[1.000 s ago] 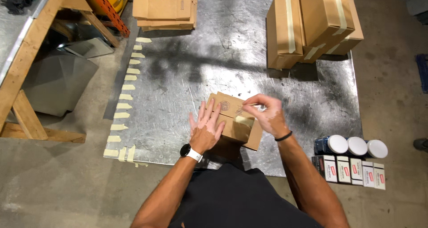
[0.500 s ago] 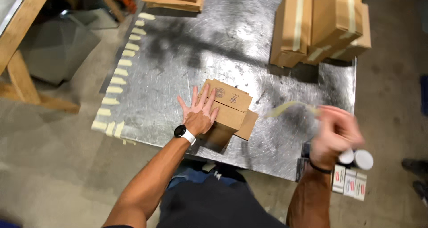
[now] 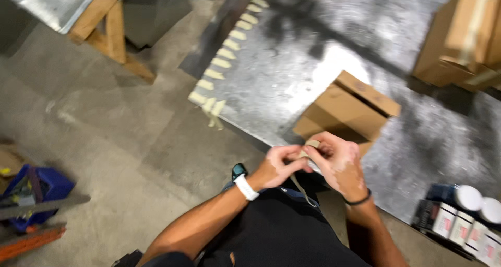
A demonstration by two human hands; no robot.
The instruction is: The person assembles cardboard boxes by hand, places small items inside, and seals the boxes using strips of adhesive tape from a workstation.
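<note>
While cut tape pieces are kept stuck along the bench edge within reach, one tape strip is pinched between left hand and right hand fingers, closed tight, just before the cardboard box.

Light falls from above onto the metal tabletop, throwing a hard white glare patch near its middle, just beside the open cardboard box; a broad dark shadow lies across the far edge, and another spreads beneath the stacked boxes at the far right corner; the whole view is smeared by motion blur; the tape strips along the left edge look soft; the concrete floor is dimmer and evenly lit; both hands are blurred.
</note>
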